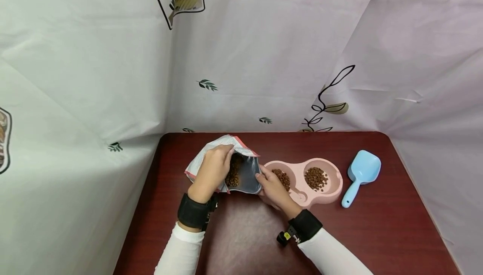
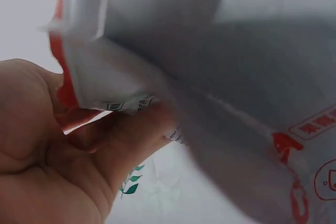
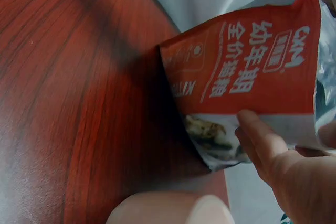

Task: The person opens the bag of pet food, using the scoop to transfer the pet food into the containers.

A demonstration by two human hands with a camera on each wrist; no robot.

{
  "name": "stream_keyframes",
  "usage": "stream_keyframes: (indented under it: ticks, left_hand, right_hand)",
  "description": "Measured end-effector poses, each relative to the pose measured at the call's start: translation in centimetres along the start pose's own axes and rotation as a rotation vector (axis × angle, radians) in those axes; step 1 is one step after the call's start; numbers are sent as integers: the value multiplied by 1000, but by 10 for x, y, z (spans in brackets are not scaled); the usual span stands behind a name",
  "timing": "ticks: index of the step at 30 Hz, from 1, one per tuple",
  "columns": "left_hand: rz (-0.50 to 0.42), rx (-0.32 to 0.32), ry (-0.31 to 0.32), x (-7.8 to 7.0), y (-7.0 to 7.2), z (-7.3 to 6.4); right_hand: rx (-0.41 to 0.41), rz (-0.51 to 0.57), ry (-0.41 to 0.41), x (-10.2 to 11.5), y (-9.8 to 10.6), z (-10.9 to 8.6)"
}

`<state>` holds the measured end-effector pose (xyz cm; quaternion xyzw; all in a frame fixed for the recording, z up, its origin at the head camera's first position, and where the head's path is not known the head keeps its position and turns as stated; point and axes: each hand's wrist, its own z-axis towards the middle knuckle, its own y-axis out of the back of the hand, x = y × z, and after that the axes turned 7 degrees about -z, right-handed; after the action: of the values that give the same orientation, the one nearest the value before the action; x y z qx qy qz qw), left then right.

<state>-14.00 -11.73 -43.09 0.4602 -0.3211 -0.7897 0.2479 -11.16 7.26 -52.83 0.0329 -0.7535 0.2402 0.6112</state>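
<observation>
A red-and-white bag of cat food (image 1: 201, 154) is held over the table with its mouth spread open; brown kibble (image 1: 232, 176) shows inside. My left hand (image 1: 215, 166) grips the bag's far left rim, its thumb and fingers around the edge in the left wrist view. On the opposite side, my right hand (image 1: 277, 189) pinches the rim with the thumb, while its fingers rest along the printed front in the right wrist view. Right beside that hand stands a pink double pet bowl (image 1: 298, 174), with brown kibble in both hollows. The right hand partly hides its left hollow.
A light blue scoop (image 1: 364, 168) lies right of the bowl, handle toward me. The dark red wooden table (image 1: 400, 224) carries everything. White printed cloth (image 1: 264, 57) hangs behind and along the sides.
</observation>
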Motion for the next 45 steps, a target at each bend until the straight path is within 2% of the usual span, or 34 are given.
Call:
stream_keyframes:
  ticks: [5,9,12,16,21,25,29,31,33,35,37,40,42,45]
  left_hand:
    - [-2,-36,36,-5,-5,-17]
    - [-33,-38,68,-6,-9,-39]
    - [-48,-37,68,-2,-12,-55]
    - [-44,-61,33,8,-16,-71]
    - [-2,-92,-30,16,-16,-87]
    - [36,-165,-83,22,-19,-97]
    - [11,-230,-122,26,-22,-103]
    - [-9,-240,-135,27,-23,-105]
    - [-22,-236,-134,28,-23,-106]
    - [-25,-237,-138,28,-24,-107]
    - [-22,-241,-146,28,-24,-107]
    - [-7,-253,-164,27,-25,-109]
    - [-1,-264,-174,26,-25,-110]
    - [-7,-302,-186,25,-21,-111]
  right_hand:
    - [-21,55,9,0,-4,1]
    - [-47,41,4,0,-4,2]
    - [-74,-2,8,1,-4,3]
    - [-101,-17,8,3,-5,3]
    - [-51,39,11,8,-7,-4]
    - [-29,62,-7,16,-8,-13]
    - [21,13,-54,24,-4,-20]
    - [8,-56,-65,27,2,-20]
    - [-47,-149,-33,29,9,-18]
    - [-109,-265,40,29,15,-14]
    - [-134,-408,138,28,21,-9]
    - [-102,-624,282,27,22,-1]
    - [-51,-712,343,30,20,3]
    - [-11,-771,350,31,18,10]
